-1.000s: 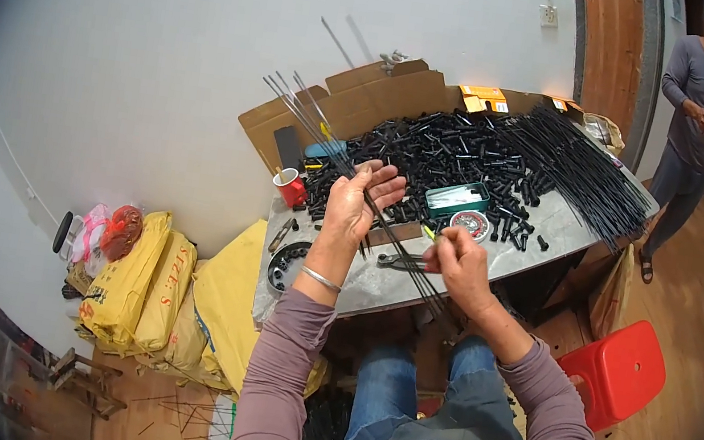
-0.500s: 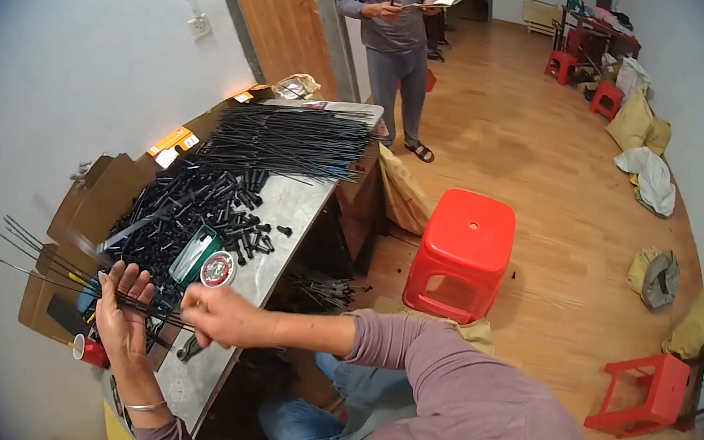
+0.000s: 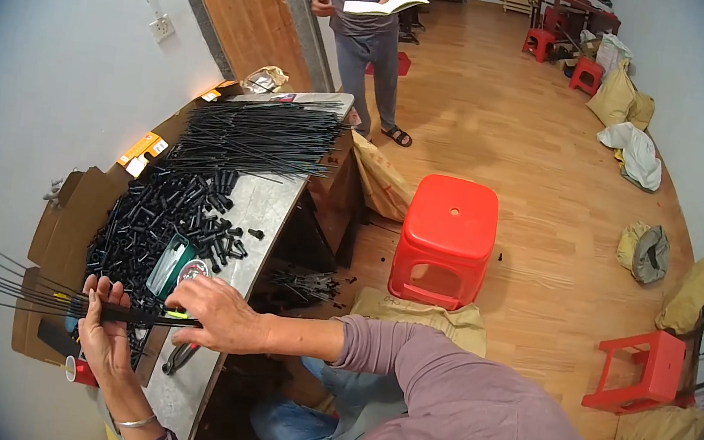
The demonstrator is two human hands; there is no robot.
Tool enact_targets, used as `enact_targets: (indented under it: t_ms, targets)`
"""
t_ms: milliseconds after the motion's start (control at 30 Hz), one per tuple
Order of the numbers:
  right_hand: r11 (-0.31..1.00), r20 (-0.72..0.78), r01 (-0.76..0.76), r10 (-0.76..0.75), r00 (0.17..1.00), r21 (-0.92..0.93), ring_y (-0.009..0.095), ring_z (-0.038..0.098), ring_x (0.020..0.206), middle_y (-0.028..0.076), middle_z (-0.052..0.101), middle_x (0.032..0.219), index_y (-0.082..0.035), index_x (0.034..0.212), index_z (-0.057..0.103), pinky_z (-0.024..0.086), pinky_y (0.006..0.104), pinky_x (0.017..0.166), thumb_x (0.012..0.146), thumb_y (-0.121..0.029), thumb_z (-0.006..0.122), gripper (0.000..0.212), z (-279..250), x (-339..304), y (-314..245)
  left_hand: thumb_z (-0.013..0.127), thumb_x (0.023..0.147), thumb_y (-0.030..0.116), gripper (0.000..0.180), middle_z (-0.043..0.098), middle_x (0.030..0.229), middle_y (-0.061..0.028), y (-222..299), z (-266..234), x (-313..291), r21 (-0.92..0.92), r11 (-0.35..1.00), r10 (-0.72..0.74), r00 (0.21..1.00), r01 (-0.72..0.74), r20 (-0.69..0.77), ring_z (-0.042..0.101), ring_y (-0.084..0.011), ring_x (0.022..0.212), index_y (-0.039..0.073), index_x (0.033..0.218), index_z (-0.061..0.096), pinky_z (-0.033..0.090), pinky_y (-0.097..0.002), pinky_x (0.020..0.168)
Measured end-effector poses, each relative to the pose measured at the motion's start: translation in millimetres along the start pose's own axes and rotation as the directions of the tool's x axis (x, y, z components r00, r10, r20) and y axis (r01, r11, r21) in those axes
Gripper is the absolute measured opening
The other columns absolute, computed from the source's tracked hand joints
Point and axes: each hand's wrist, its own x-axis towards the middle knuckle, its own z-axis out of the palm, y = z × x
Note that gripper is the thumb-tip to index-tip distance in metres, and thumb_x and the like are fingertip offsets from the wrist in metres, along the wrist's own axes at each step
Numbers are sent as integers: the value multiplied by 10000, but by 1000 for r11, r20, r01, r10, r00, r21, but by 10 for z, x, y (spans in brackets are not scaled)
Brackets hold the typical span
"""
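Observation:
Over the near left part of the table, my left hand (image 3: 107, 346) is closed round a bundle of thin black rods (image 3: 145, 317), thumb across them. The rods fan out to the left, past the table's edge. My right hand (image 3: 221, 317) is at the bundle's right end, with its fingers bent round the rod ends; the fingertips are partly hidden. Just below it lie pliers (image 3: 174, 364) with a red handle part. Behind my hands are a green open case (image 3: 172, 267) and a round tin (image 3: 195, 268), partly covered by my right hand.
A heap of short black tubular parts (image 3: 159, 215) and many long black rods (image 3: 260, 135) cover the table (image 3: 268, 208). Cardboard (image 3: 68, 221) and a red cup (image 3: 81, 371) line its left. A red stool (image 3: 450, 225) stands right. Beyond, a person (image 3: 364, 6) holds an open book.
My right hand has gone from a blurred fist to bent fingers at the rods' right end. The rods lie more level. The other person's hand has moved away from the book's page.

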Motion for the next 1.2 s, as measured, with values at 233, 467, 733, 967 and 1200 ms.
enact_targets:
  t_ms: [233,467,733,967,1200]
  targets:
    - [876,579,-444,266,771,189,288,629,639,120,588,650,-15,967,537,482,391,581,916,-201,503,196,60,-220,-24,474,992,187,387,590,1197,-101,-43,353,-190,-12,1000,-6,998,7,69,596,-222,1069,50,1353,440,492,-376,916]
    - [577,923,-753,-4,384,315,176,644,640,112,669,749,27,855,602,522,314,615,913,-251,513,297,90,-188,110,527,967,170,438,579,1226,-101,120,179,-379,-23,996,-80,996,81,28,589,-241,1090,90,1382,412,489,-412,911]
    - [690,563,-721,620,546,-62,125,633,626,65,687,783,-10,983,674,524,269,571,865,-224,603,255,-214,360,1619,538,944,124,401,619,1116,-159,134,290,-646,-11,998,-64,998,64,-6,618,-309,1034,17,1315,428,510,-475,888]
    - [636,52,-417,584,810,-650,304,664,868,106,695,897,-197,916,725,525,442,746,812,-273,569,203,-187,753,3059,556,939,158,396,634,1068,-167,259,-35,-919,13,998,-65,995,67,-78,648,-316,969,-16,1276,441,561,-441,815]
    - [294,-15,-223,575,818,-930,325,654,911,123,682,953,-79,863,707,528,450,750,788,-211,637,167,-443,823,3818,560,938,164,383,640,1049,-190,313,-74,-1060,2,993,-116,976,118,-182,650,-345,948,-7,1264,451,552,-466,812]
